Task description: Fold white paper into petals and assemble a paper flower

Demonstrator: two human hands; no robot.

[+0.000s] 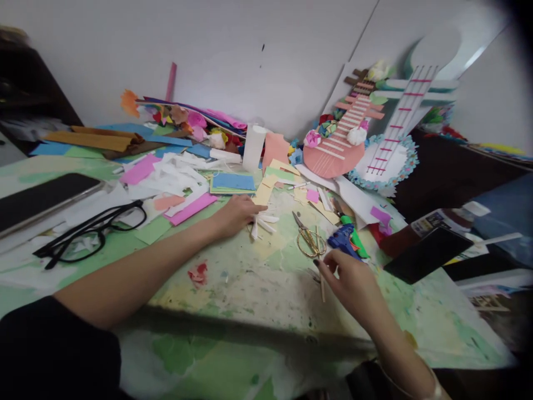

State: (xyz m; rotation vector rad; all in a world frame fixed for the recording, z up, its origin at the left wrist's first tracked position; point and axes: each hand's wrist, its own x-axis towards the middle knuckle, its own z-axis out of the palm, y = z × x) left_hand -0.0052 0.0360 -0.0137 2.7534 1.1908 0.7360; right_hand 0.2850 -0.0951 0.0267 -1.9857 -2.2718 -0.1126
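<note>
Two hands of mine are over the worktop point(258, 294). My left hand point(237, 216) has its fingers loosely stretched beside a small cluster of white paper pieces point(263, 225), too bunched to count; I cannot tell whether it grips any. My right hand point(347, 278) has thumb and finger pinched together on one thin stick point(322, 286). One pair of scissors point(308, 239) lies between my hands, in the way, with one blue glue gun point(345, 242) just beyond my right. One pair of glasses point(94, 230) sits left of my forearm; two paper instruments point(335, 158) stand behind.
</note>
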